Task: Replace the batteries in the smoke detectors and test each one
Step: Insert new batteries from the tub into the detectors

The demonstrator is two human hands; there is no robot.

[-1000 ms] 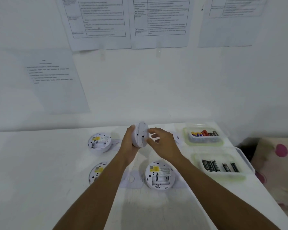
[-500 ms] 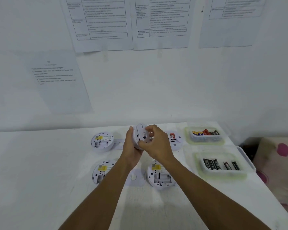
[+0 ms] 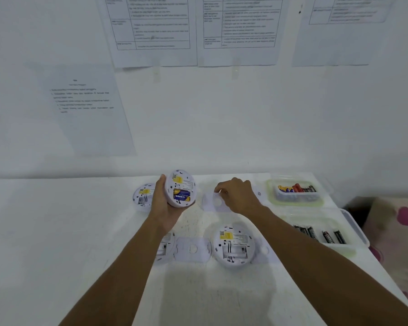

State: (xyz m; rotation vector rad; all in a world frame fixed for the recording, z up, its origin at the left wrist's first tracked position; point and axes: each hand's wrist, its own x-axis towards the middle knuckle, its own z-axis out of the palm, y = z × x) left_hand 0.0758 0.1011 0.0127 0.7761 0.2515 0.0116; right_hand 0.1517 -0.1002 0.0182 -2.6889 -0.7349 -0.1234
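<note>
Head view shows the left hand [image 3: 161,205] gripping a smoke detector [image 3: 180,188] by its rim, raised above the table [image 3: 80,231], back side toward the camera, with blue-and-yellow batteries [image 3: 181,194] in its compartment. The right hand [image 3: 239,196] is just beside it, low on the table, fingers curled on the edge of a flat back plate [image 3: 213,203]. The step seems to be closing this detector. Next, the plate must probably be lifted, aligned and twisted on. Another detector [image 3: 233,247] lies nearer, its compartment empty.
</note>
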